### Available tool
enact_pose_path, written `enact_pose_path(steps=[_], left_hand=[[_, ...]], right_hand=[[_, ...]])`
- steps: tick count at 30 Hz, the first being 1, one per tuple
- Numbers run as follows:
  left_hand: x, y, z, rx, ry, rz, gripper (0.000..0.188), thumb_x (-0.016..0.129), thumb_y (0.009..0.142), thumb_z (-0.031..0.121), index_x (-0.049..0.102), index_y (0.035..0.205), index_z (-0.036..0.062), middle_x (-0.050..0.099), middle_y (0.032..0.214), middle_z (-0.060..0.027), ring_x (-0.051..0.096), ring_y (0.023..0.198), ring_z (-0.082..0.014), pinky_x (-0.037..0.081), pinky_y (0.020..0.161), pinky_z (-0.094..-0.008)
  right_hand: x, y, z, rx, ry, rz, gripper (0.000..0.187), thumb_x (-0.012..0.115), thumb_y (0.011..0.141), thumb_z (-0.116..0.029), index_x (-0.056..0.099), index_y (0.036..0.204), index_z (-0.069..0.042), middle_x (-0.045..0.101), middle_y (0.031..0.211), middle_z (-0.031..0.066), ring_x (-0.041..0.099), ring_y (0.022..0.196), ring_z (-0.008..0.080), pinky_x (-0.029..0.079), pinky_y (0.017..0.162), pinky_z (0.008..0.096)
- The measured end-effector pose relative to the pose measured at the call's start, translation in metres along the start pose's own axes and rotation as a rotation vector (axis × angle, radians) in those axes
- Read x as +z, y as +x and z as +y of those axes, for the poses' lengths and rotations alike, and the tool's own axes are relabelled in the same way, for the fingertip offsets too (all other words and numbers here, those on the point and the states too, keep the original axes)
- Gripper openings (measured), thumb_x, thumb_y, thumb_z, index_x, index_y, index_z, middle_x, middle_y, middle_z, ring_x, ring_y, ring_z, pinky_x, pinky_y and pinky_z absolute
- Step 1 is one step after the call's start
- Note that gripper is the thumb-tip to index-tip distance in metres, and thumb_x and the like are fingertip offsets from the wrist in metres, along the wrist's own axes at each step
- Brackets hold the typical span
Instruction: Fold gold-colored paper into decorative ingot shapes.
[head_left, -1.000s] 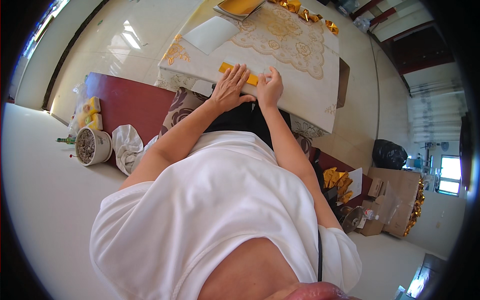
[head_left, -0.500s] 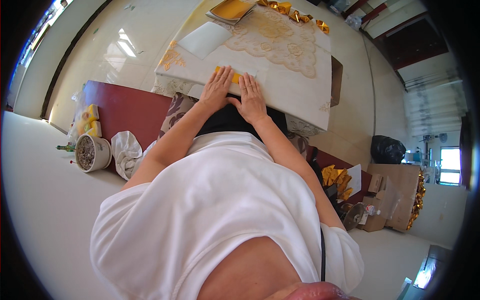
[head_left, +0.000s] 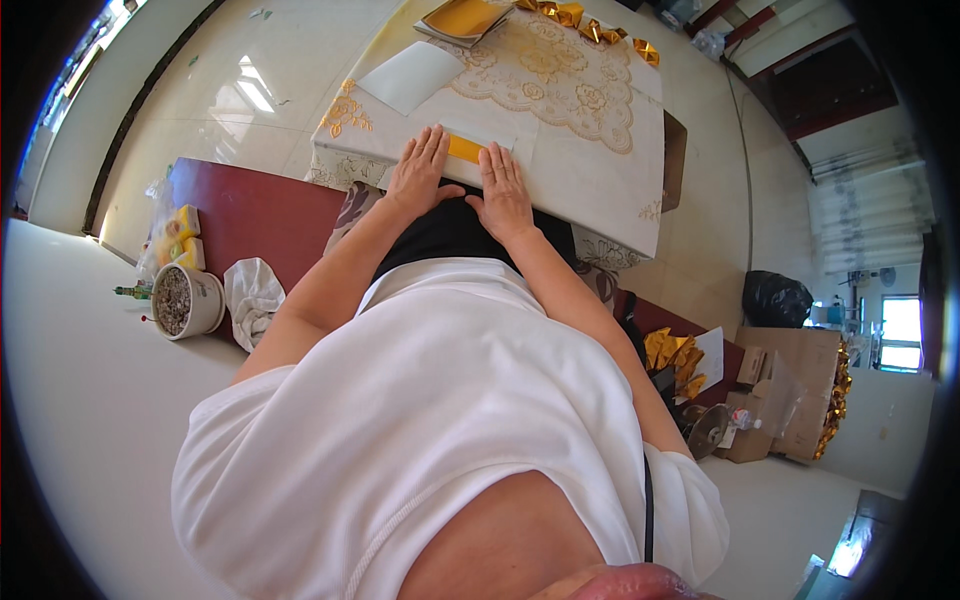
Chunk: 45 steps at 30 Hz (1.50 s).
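Note:
A small gold-yellow paper strip (head_left: 464, 149) lies on the cream cloth near the table's front edge. My left hand (head_left: 420, 175) rests flat at its left end, with the fingers stretched forward and the thumb pointing right. At the strip's right end, my right hand (head_left: 504, 192) lies palm down, fingers straight and slightly apart. Both hands are open, and a gap between them shows most of the strip. The patterned tablecloth (head_left: 585, 185) spreads beneath. Beyond my left hand lies a white sheet (head_left: 412, 77).
A stack of gold paper (head_left: 460, 20) and folded gold pieces (head_left: 597, 32) sit at the table's far side. On the dark red bench (head_left: 245, 215) are a crumpled white cloth (head_left: 252, 295) and a pot (head_left: 188, 302). Cardboard boxes (head_left: 805, 385) and a black bag (head_left: 776, 299) stand right.
My left hand has slid a little left and forward, widening the gap between the hands and uncovering more of the gold strip. My right hand has barely moved.

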<state>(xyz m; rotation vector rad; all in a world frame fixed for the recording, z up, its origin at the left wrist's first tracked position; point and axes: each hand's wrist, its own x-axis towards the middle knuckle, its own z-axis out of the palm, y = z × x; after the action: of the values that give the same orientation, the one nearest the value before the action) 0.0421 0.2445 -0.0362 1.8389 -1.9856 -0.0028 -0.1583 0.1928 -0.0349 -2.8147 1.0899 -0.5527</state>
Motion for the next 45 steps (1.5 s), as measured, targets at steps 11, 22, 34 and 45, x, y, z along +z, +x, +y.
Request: enact_pose_path(steps=[11, 22, 34, 45], left_hand=[[0.005, 0.059, 0.001, -0.496, -0.512, 0.26, 0.042, 0.076, 0.079, 0.009, 0.073, 0.12, 0.0012, 0.065, 0.124, -0.0193, 0.068, 0.109, -0.0346, 0.054, 0.098, -0.0399], [0.005, 0.058, -0.016, -0.743, -0.803, 0.28, 0.042, 0.072, 0.073, 0.006, 0.077, 0.114, 0.0021, 0.072, 0.111, -0.0179, 0.072, 0.099, -0.0295, 0.057, 0.091, -0.0367], [-0.018, 0.042, -0.035, -0.394, -0.806, 0.102, 0.043, 0.07, 0.079, 0.004, 0.072, 0.122, 0.001, 0.071, 0.108, -0.0091, 0.068, 0.09, -0.0171, 0.057, 0.079, -0.03], [0.002, -0.006, 0.011, 0.208, -0.272, 0.268, 0.041, 0.077, 0.088, 0.017, 0.066, 0.124, 0.0013, 0.06, 0.138, -0.0164, 0.053, 0.135, -0.0391, 0.042, 0.114, -0.0494]], right_hand=[[0.0, 0.013, 0.008, 0.044, 0.174, 0.124, 0.062, 0.072, 0.096, -0.026, 0.05, 0.149, 0.0, 0.047, 0.156, 0.0248, 0.044, 0.145, 0.0415, 0.034, 0.121, 0.0479], [-0.003, 0.011, 0.005, -0.011, 0.177, 0.238, 0.05, 0.074, 0.092, -0.016, 0.062, 0.139, -0.003, 0.06, 0.143, 0.0216, 0.057, 0.132, 0.0396, 0.044, 0.113, 0.0461], [-0.012, 0.003, -0.009, -0.163, 0.06, 0.326, 0.039, 0.077, 0.083, -0.009, 0.068, 0.122, -0.005, 0.065, 0.106, 0.0102, 0.064, 0.098, 0.0297, 0.05, 0.088, 0.0412], [-0.005, 0.005, -0.009, -0.157, 0.083, 0.371, 0.021, 0.072, 0.084, -0.008, 0.073, 0.105, -0.006, 0.062, 0.098, 0.0069, 0.06, 0.092, 0.0275, 0.049, 0.084, 0.0407]])
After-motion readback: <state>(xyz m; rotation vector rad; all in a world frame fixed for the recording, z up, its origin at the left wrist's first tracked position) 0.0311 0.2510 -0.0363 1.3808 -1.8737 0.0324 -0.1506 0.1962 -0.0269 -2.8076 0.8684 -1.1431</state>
